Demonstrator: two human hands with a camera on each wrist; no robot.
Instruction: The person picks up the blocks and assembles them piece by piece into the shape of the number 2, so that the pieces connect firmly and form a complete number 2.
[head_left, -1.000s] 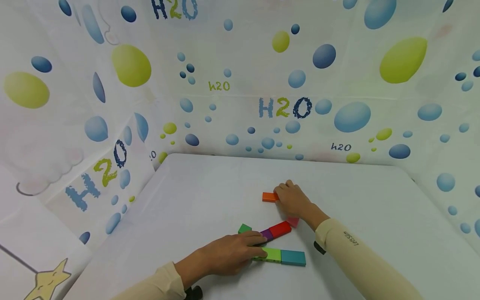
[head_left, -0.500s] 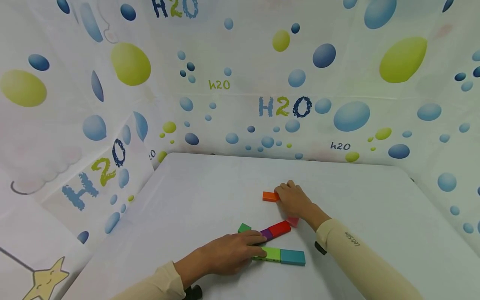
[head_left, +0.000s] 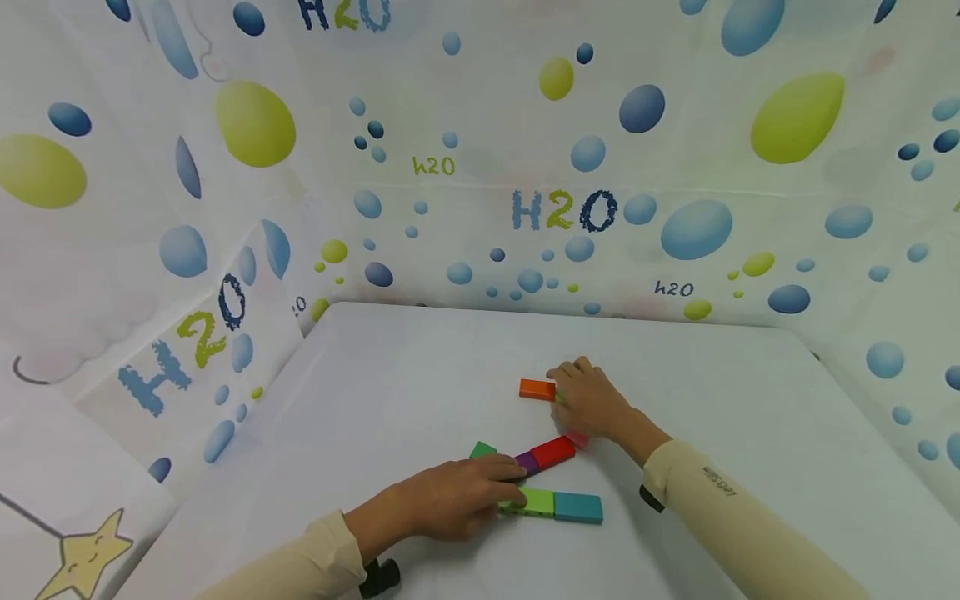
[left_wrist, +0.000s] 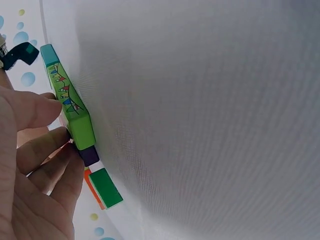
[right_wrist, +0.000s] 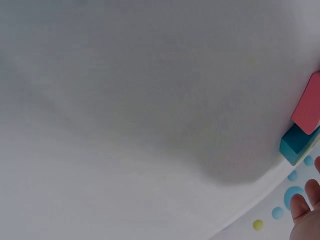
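Observation:
My left hand (head_left: 457, 500) lies over the left part of two block rows. Its thumb rests on a lime green block (left_wrist: 70, 95) with a bunting print, its fingers by a purple block (head_left: 527, 463). A teal block (head_left: 578, 507) extends the lime row, and a red block (head_left: 553, 452) the purple one. My right hand (head_left: 588, 400) is over the table farther off, beside an orange block (head_left: 536, 389). A pink block (right_wrist: 307, 107) and a teal-sided block (right_wrist: 295, 145) lie near its spread fingers (right_wrist: 300, 205). The palm hides part of that area.
A green block (head_left: 482, 450) peeks out behind my left hand, and it shows fully in the left wrist view. The white tabletop (head_left: 420, 367) runs back to a cloth wall (head_left: 465, 217) printed with blue and green drops.
My right fingers have eased slightly off the orange block, and a sliver of green shows beside it. The left hand stays in place on the blocks. The head view has shifted slightly.

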